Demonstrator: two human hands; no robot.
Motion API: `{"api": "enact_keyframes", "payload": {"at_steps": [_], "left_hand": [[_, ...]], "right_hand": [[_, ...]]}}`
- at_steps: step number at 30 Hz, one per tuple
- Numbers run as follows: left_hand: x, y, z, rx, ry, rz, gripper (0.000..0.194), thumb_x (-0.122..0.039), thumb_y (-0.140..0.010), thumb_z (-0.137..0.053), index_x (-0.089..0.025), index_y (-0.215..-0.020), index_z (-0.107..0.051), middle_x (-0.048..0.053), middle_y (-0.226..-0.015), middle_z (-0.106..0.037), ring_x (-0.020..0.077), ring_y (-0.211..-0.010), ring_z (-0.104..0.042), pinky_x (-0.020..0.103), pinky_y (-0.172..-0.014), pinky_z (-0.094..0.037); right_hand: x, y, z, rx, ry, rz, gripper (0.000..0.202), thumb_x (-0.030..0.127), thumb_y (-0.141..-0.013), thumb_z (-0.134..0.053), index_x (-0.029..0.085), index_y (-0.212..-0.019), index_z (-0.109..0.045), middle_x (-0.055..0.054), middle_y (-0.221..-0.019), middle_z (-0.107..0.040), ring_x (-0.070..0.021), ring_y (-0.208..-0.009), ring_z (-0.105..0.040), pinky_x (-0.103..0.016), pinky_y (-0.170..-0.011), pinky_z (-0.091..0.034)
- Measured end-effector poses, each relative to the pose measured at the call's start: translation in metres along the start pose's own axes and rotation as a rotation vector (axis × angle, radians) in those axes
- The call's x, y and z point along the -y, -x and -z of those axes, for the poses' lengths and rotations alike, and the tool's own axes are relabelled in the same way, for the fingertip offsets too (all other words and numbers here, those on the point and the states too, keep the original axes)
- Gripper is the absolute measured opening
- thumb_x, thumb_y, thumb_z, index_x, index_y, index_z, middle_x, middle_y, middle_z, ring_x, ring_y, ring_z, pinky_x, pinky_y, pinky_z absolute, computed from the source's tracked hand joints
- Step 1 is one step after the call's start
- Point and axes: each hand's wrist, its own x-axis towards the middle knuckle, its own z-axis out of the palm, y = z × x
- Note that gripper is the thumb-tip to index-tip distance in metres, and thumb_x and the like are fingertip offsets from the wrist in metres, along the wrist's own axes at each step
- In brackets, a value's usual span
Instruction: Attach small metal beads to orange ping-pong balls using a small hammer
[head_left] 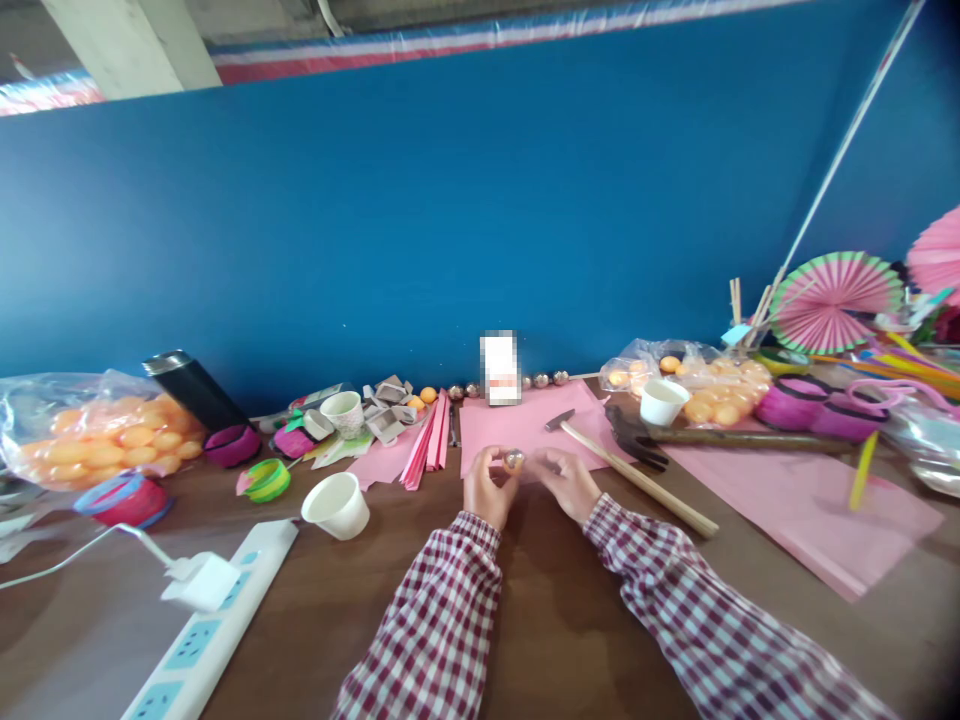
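Between the thumb and fingers of my left hand is a shiny metal ball, held just above the front of a pink paper sheet. To its right is my right hand, with fingertips reaching toward the ball, slightly blurred and apart from it; I see nothing in that hand. A small hammer with a pale wooden handle lies beside my right hand. Several more metal balls sit in a row along the wall, partly hidden by a small blurred-out white upright object.
At left are a white power strip with a plugged charger, a white cup and a bag of orange balls. A claw hammer, another white cup and pink paper lie right. A blue wall stands behind.
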Motion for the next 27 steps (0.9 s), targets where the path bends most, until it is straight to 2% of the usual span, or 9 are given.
{"api": "enact_keyframes", "payload": {"at_steps": [11, 27], "left_hand": [[-0.0035, 0.0011, 0.001, 0.002, -0.052, -0.028, 0.031, -0.023, -0.057, -0.065, -0.017, -0.086, -0.055, 0.006, -0.088, -0.06, 0.0113, -0.061, -0.058, 0.024, -0.055, -0.049], [0.0036, 0.0, 0.0016, 0.021, -0.078, -0.068, 0.031, -0.019, -0.06, -0.063, -0.017, -0.089, -0.053, 0.005, -0.09, -0.058, 0.0106, -0.065, -0.058, 0.023, -0.057, -0.05]], "right_hand": [[-0.0005, 0.0001, 0.0003, 0.012, 0.007, 0.014, 0.027, 0.04, -0.07, -0.054, 0.015, -0.074, -0.062, -0.002, -0.069, -0.063, -0.014, -0.065, -0.058, -0.03, -0.068, -0.048], [0.0038, 0.0002, 0.0013, 0.042, 0.08, 0.023, 0.03, 0.042, -0.072, -0.051, 0.014, -0.076, -0.062, -0.003, -0.074, -0.064, -0.0142, -0.069, -0.057, -0.029, -0.07, -0.046]]}}
